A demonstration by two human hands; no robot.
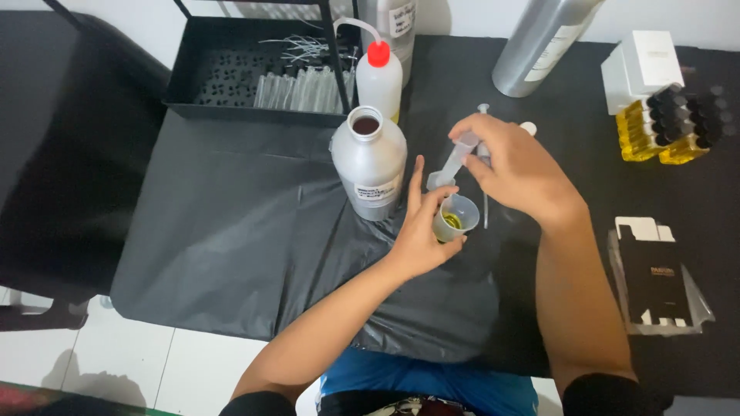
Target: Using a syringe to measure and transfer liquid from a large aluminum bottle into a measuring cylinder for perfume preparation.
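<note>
My left hand [422, 231] grips a small clear plastic cup [456, 217] with a little yellow liquid at its bottom. My right hand [515, 166] holds a clear plastic syringe [453, 160], tilted with its tip pointing down into the cup. Just left of the cup stands an open silver metal bottle [370, 162] with a label, its mouth uncovered and dark liquid visible inside.
A white squeeze bottle with a red cap [379, 77] stands behind the silver bottle. A black tray [254, 73] holds several clear tubes. A tall silver canister [539, 42], small yellow bottles with black caps [663, 127], a white box [644, 65] and black flat cartons [655, 281] lie right. Black sheet [231, 231] covers the table.
</note>
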